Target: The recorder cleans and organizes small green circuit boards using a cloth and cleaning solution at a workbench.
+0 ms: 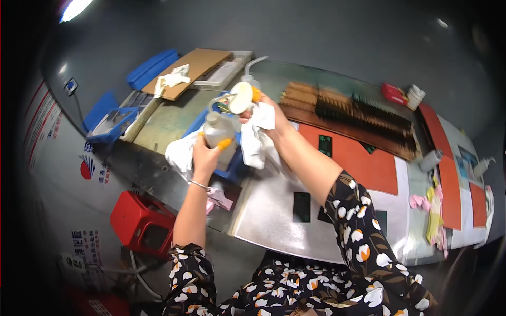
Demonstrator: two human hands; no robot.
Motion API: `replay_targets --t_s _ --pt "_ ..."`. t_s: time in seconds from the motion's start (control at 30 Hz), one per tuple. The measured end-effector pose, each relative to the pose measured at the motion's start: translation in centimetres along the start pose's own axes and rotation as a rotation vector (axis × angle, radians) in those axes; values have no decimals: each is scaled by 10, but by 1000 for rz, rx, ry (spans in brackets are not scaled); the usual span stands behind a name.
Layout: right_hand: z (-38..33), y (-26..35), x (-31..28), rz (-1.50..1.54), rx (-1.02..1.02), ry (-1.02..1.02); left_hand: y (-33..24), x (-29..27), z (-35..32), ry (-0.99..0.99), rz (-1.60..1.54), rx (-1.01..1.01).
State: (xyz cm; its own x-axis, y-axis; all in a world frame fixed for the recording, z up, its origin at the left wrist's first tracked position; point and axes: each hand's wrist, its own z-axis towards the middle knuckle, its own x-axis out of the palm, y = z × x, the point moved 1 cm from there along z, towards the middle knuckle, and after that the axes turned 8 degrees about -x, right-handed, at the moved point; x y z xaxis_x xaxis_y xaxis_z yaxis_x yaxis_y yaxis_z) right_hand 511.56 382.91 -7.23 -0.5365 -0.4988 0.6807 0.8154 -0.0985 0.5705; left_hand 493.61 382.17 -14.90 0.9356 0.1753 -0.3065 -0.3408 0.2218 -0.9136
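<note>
My left hand, with yellow finger covers, wraps round a whitish squeeze bottle held upright over a blue tray. A white cloth hangs beside that hand. Just above the bottle, my right hand is closed on a round cream-coloured piece, its flat face turned toward me; blur hides its exact kind. From the same hand hangs another white cloth. Behind the round piece stands a second bottle with a bent spout.
A brown board with dark bristle rows lies at the back right. Orange mats and dark flat pieces lie on the table. Cardboard and blue bins stand back left. A red stool is below left.
</note>
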Motion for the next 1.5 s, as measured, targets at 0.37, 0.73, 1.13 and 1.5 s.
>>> replay_targets --t_s 0.37,0.73,1.13,1.5 --pt "-180 127 5 109 -77 -189 -6 21 -10 -414 404 637" --pt "-564 295 -18 -738 -311 -1465 -199 303 -235 1076 132 1063" --pt "-591 346 -110 -2312 506 -1101 -201 558 -404 1091 179 1066" --pt "-600 323 -74 -1940 518 -1013 -211 491 -389 1108 154 955"
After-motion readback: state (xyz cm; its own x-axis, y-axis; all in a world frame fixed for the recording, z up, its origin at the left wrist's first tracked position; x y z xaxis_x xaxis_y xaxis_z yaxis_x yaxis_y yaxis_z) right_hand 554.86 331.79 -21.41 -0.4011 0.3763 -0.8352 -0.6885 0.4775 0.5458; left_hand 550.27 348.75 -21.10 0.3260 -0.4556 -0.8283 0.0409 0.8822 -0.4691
